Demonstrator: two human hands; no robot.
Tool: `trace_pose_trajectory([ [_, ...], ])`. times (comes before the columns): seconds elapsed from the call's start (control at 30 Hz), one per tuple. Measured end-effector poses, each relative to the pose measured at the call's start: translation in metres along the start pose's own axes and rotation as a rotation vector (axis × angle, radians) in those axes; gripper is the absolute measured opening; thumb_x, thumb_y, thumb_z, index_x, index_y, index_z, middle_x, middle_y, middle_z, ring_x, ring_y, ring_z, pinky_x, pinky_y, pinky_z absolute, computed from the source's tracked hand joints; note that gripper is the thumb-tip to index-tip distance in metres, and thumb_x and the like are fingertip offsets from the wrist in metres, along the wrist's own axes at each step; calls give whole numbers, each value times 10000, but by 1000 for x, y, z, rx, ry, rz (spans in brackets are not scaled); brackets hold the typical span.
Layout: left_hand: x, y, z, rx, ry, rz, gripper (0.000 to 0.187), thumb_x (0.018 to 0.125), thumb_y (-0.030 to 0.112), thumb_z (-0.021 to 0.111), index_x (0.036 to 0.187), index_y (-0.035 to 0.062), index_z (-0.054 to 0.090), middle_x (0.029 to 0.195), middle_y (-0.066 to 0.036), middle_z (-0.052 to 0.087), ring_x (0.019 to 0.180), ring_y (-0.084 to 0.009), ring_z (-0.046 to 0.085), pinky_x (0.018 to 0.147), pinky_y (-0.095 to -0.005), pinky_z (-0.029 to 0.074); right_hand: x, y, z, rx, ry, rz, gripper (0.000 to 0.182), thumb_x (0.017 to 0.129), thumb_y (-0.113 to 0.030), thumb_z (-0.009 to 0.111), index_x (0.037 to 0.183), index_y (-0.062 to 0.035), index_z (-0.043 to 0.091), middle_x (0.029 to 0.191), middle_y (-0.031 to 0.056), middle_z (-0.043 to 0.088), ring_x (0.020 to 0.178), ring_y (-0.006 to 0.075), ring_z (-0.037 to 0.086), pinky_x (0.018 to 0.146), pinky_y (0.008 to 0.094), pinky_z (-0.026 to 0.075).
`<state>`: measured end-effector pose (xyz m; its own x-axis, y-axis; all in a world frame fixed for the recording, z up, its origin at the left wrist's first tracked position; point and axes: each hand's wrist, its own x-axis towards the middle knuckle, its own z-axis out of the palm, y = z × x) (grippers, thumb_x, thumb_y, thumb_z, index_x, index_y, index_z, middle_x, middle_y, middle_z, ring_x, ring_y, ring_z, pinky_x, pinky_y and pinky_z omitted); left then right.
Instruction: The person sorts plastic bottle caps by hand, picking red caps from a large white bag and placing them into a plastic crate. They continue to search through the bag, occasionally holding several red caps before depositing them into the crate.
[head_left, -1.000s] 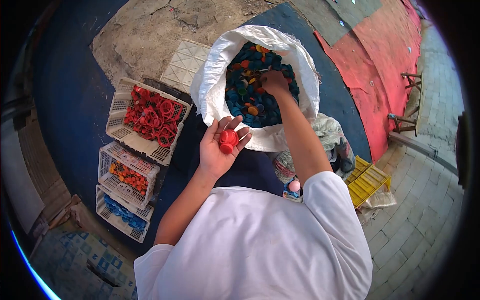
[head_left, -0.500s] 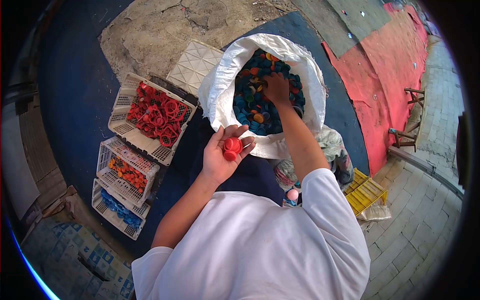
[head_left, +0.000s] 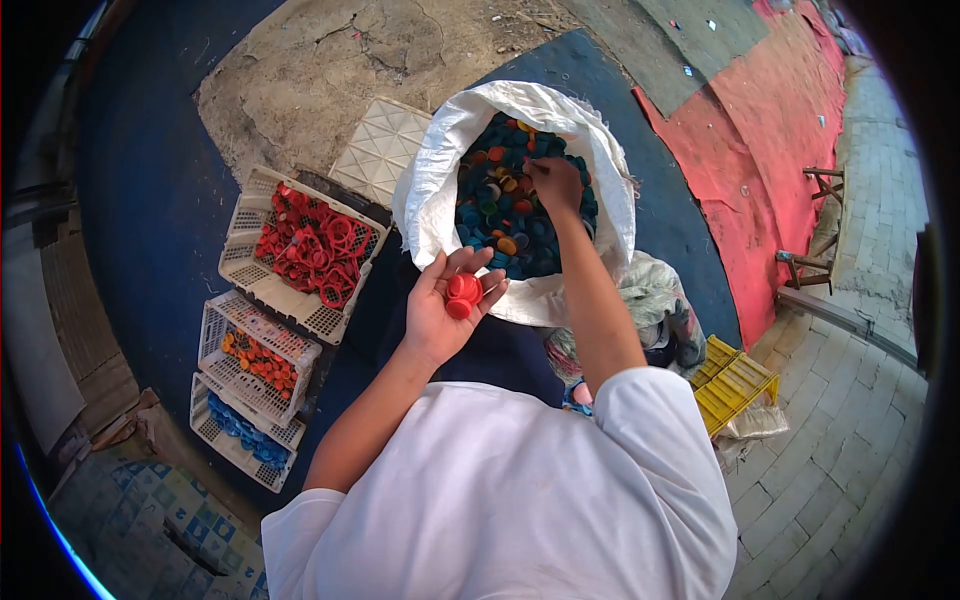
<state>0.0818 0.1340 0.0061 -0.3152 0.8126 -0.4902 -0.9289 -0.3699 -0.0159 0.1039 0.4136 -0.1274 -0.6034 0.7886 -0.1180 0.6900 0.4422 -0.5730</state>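
Observation:
My left hand is palm up just in front of the sack's near rim, with its fingers curled loosely around a few red plastic bottle caps. Inside the mouth of a white woven sack, my right hand hovers over the heap with its fingertips pinched together. A small reddish bit shows at those fingertips, too small to name. Mixed bottle caps, mostly dark blue and teal with some orange, red and yellow ones, fill the sack.
To the left stand white crates holding red caps and rings, orange caps and blue caps. A pale overturned crate lies behind them. On the right are a stuffed bag, a yellow crate and a wooden stool.
My right hand has shifted slightly within the sack, and its fingers have drawn into a pinch. The left hand still cradles the red caps. The whole view has tilted a little.

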Motion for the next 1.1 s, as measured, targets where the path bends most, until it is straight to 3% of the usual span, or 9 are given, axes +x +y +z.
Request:
trace_pose_trajectory([
  [0.07, 8, -2, 7, 0, -6, -3, 372, 1082, 346, 449, 1158, 77, 696, 1297, -140, 646, 1176, -365, 609, 1091, -508, 471, -24, -15, -30, 301, 6, 184, 346, 836, -370, 773, 1000, -66, 793, 855, 101, 754, 791, 259, 708, 767, 365, 532],
  [0.1, 12, -2, 11, 1, -20, -3, 364, 1079, 328, 454, 1164, 58, 682, 1304, -151, 640, 1196, -366, 602, 1103, -505, 463, -33, -13, -38, 361, -15, 207, 361, 830, -334, 821, 1040, -42, 794, 842, 96, 770, 736, 186, 695, 736, 307, 528],
  [0.23, 31, -1, 27, -12, -71, 4, 339, 1058, 296, 488, 1158, 27, 670, 1336, -170, 626, 1240, -372, 583, 1130, -506, 441, -84, -20, -69, 912, -98, 217, 228, 859, -151, 831, 997, 25, 787, 845, 49, 751, 731, 78, 647, 670, 233, 508],
  [0.33, 54, 2, 29, -38, -10, 53, 329, 1047, 283, 505, 1153, 19, 670, 1347, -171, 624, 1258, -371, 576, 1143, -504, 427, -119, -33, -94, 1031, -105, 181, 189, 864, -97, 814, 991, 40, 781, 858, 51, 753, 728, 78, 646, 673, 235, 512],
  [0.47, 83, -1, 25, 41, -21, 20, 324, 1040, 290, 520, 1148, 34, 686, 1350, -153, 631, 1273, -366, 571, 1149, -499, 416, -146, -57, -124, 895, -121, 102, 199, 829, -82, 836, 978, 37, 778, 867, 52, 749, 770, 76, 657, 696, 234, 529],
  [0.63, 89, -17, 27, 181, -63, -99, 361, 1026, 381, 575, 1157, 61, 678, 1281, -97, 656, 1174, -301, 630, 938, -425, 561, -155, -65, -124, 521, 15, -215, 223, 801, -94, 841, 1002, -18, 781, 904, 93, 720, 745, 182, 689, 677, 278, 545],
  [0.73, 88, -19, 26, 185, -66, -126, 270, 1014, 312, 623, 1154, 85, 662, 1275, -115, 643, 1203, -315, 602, 966, -425, 561, -158, -71, -126, 487, 9, -208, 199, 819, -66, 828, 1002, -4, 779, 894, 80, 725, 742, 135, 653, 652, 263, 508],
  [0.93, 80, -22, 23, 268, -43, -63, 236, 970, 181, 699, 1179, 110, 615, 1244, -97, 610, 1159, -280, 616, 883, -381, 605, -160, -71, -120, 560, -46, -141, 203, 840, -79, 820, 1019, 7, 778, 885, 64, 709, 728, 112, 621, 649, 250, 490],
  [1.1, 73, -22, 16, 178, 41, -4, 260, 971, 187, 699, 1197, 111, 595, 1235, -89, 612, 1137, -265, 638, 887, -372, 611, -163, -71, -111, 1015, -120, 52, 186, 873, -97, 805, 1033, -3, 787, 884, 38, 712, 776, 72, 625, 663, 224, 482],
])
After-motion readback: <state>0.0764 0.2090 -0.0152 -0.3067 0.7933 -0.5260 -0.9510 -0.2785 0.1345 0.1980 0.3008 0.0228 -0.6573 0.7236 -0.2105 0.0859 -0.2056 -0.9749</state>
